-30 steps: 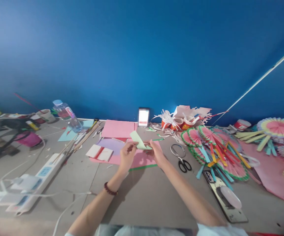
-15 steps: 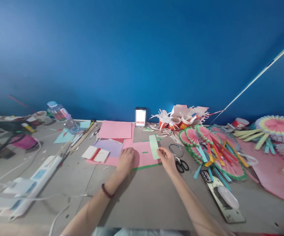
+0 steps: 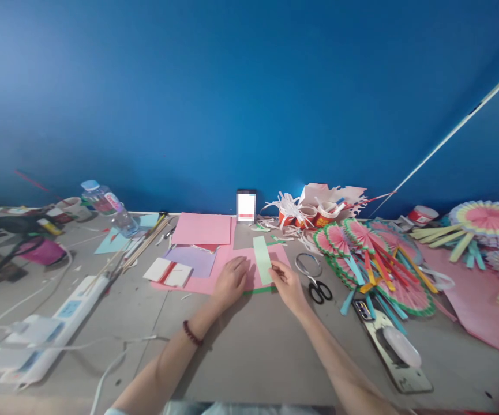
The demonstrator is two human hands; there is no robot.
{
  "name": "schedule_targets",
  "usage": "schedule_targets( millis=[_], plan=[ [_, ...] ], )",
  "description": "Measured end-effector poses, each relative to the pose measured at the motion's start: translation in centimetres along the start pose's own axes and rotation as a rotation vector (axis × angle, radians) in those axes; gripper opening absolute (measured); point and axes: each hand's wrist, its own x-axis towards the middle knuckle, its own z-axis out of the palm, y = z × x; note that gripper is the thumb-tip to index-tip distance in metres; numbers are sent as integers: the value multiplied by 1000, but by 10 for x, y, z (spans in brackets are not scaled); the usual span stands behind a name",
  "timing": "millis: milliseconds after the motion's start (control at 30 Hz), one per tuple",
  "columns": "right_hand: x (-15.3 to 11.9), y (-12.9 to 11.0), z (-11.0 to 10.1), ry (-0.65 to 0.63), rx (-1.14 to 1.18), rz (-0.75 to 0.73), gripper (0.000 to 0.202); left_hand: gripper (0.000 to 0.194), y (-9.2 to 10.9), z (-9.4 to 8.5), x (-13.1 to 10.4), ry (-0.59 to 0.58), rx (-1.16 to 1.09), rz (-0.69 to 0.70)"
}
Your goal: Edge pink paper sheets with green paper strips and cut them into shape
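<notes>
My right hand [image 3: 287, 282] pinches the near right edge of a pale green paper strip [image 3: 261, 259], which lies across pink paper with a green border [image 3: 280, 258]. Resting on that pink paper to the left of the strip is my left hand [image 3: 232, 281], its fingers flat and slightly bent, with nothing visible in it. A purple sheet [image 3: 195, 262] and white pieces with a red band [image 3: 169, 272] lie left of it. Black-handled scissors [image 3: 319, 291] sit just right of my right hand, below a wire coil [image 3: 308, 264].
Pleated paper fans [image 3: 374, 253] and a phone [image 3: 391, 351] lie on the right. Red cups [image 3: 305, 216] with paper scraps stand at the back beside a small screen [image 3: 246, 207]. On the left are a bottle [image 3: 113, 207], wooden sticks [image 3: 147, 245] and a power strip [image 3: 65, 323] with cables.
The green strip has shifted left over the pink paper, with my right hand moving along with it. My left hand has slid slightly right, closer to the strip.
</notes>
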Motion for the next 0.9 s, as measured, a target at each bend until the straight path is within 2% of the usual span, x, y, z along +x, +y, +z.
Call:
schedule_targets(
  millis=[100, 233, 300, 433, 533, 633, 767, 900],
  plan=[
    [-4, -5, 6, -58, -18, -9, 31, 23, 12, -7, 0, 50, -308, -56],
    [-7, -6, 10, -119, -22, -28, 29, 21, 21, -6, 0, 108, -586, -186],
    [-8, -4, 11, -132, -29, -36, 29, 21, 22, -2, 0, 155, -642, -243],
    [-8, 1, 16, -136, 16, 12, 30, 25, 21, 3, -2, 222, -617, -298],
    [-5, 1, 13, -125, 9, 44, 31, 31, 19, 5, -2, 211, -679, -381],
    [-3, -9, -4, -89, -187, 3, 27, 36, 15, 6, -1, 209, -792, -430],
    [-7, -26, -50, -78, -722, 4, 18, 37, 12, 3, 1, 250, -843, -416],
    [-22, -16, -91, 22, -1110, 88, 15, 37, 15, -2, 2, 272, -824, -423]
  ],
)
